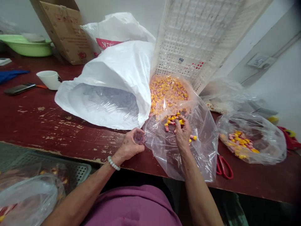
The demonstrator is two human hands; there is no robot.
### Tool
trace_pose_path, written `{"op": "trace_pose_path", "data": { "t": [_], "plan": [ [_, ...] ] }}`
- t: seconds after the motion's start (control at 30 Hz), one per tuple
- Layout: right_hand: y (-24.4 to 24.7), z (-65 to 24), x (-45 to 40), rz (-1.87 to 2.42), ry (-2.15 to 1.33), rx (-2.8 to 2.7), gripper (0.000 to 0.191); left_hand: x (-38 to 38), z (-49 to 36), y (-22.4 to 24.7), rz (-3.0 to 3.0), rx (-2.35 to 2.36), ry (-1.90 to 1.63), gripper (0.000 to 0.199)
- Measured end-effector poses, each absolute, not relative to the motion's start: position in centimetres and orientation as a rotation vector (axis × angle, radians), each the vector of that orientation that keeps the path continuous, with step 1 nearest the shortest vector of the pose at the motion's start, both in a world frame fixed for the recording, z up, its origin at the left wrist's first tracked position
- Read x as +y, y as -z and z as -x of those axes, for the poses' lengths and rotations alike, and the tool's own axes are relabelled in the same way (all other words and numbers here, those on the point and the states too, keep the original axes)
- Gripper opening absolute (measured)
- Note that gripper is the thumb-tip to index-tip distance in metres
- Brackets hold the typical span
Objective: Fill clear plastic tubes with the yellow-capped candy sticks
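Observation:
My left hand, with a beaded bracelet on its wrist, curls around a clear plastic tube, seen nearly end-on. Just behind it, the mouth of a white sack gapes, showing many clear tubes inside. My right hand pinches a small yellow-capped piece over a clear plastic bag spread on the table. Loose pink pieces with yellow caps lie around those fingertips. Deeper in the same bag is a big heap of yellow and pink pieces.
A white plastic crate stands tilted behind the bag. To the right are red-handled scissors and another clear bag of pieces. A white cup, a phone, a cardboard box and a green basin occupy the left.

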State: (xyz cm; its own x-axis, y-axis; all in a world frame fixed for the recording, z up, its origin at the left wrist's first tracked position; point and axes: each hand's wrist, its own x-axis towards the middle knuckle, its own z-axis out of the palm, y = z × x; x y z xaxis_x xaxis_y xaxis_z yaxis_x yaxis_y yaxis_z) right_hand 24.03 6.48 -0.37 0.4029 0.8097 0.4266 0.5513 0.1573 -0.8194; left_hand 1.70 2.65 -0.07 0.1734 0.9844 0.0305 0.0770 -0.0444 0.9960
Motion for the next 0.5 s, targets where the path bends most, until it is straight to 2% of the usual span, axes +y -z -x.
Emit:
{"op": "trace_pose_path", "data": {
  "t": [0.1, 0.2, 0.33, 0.5],
  "plan": [
    [-2.0, -19.6, 4.0, 1.234, -0.655, -1.158, 0.041, 2.3, -2.3, -0.1, -1.345, 1.088, -1.03, 0.04],
    [-3.2, -16.1, 1.9, 1.159, -0.825, -1.22, 0.035, 1.8, -2.5, -0.6, -1.341, 1.055, -1.009, 0.041],
    [-2.9, -15.2, 0.9, 1.202, -0.79, -1.407, 0.028, 1.4, -2.3, -1.1, -1.386, 1.009, -1.013, 0.041],
    [-2.5, -16.7, 0.4, 1.202, -0.632, -1.594, 0.033, 1.2, -2.1, -1.4, -1.34, 1.023, -1.029, 0.041]
  ]
}}
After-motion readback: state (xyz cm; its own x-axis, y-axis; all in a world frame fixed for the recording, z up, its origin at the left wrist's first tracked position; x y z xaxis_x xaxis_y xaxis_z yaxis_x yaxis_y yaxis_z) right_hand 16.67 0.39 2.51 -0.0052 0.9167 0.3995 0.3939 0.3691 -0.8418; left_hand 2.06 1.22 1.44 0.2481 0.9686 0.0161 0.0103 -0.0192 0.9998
